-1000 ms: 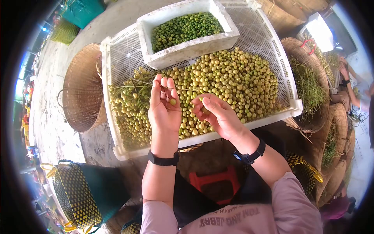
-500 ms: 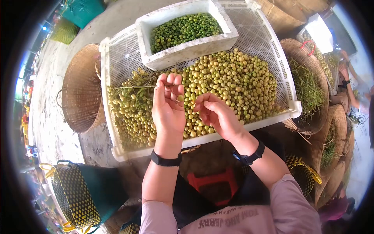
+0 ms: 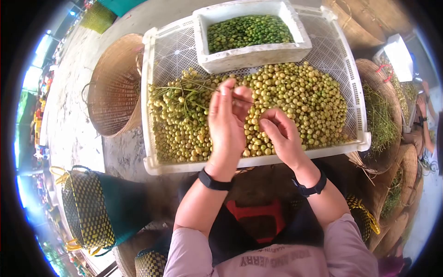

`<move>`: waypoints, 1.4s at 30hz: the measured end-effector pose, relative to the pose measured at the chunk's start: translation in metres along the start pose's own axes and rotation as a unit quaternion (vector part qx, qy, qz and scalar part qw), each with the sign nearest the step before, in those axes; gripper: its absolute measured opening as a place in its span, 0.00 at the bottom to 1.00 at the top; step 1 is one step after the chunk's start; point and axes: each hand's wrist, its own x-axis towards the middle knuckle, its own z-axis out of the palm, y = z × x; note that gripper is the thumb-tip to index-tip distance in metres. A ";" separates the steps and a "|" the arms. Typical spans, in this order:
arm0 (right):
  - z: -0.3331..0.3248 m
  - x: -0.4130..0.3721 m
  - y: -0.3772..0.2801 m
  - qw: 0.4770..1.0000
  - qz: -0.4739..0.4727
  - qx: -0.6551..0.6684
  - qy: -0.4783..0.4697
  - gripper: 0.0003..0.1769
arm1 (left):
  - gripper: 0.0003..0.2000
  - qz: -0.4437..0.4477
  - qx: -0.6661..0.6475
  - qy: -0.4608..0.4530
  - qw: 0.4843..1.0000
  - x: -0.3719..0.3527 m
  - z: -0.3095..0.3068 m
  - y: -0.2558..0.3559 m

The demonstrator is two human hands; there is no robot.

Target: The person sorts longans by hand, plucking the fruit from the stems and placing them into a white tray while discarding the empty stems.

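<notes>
My left hand (image 3: pixel 228 122) is raised over the crate, its fingers curled around a thin fruit stalk (image 3: pixel 202 84) that runs from the left. My right hand (image 3: pixel 286 138) is just to its right, thumb and fingers pinched together; anything between them is too small to make out. Beneath both hands are loose, small, round yellow-green fruits (image 3: pixel 300 101). Stalks with fruit still attached (image 3: pixel 177 99) lie at the left side of the pile. All of this rests in a shallow white perforated plastic crate (image 3: pixel 362 104).
A white foam box (image 3: pixel 251 60) of darker green fruits (image 3: pixel 249 34) stands at the crate's back. Wicker baskets flank it: one at left (image 3: pixel 113 87), another at right holding stripped stalks (image 3: pixel 378 117). A checkered woven bag (image 3: pixel 90 210) stands lower left. Another person's hand (image 3: pixel 421 105) shows far right.
The view has shifted, so the crate appears farther right and slightly higher. My left hand has turned, its palm now facing more to the right. My right hand's fingers have drawn into a closer pinch.
</notes>
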 end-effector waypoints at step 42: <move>0.000 0.011 -0.003 0.998 0.002 -0.060 -0.011 0.18 | 0.11 0.321 0.198 0.046 0.925 -0.001 -0.003 0.111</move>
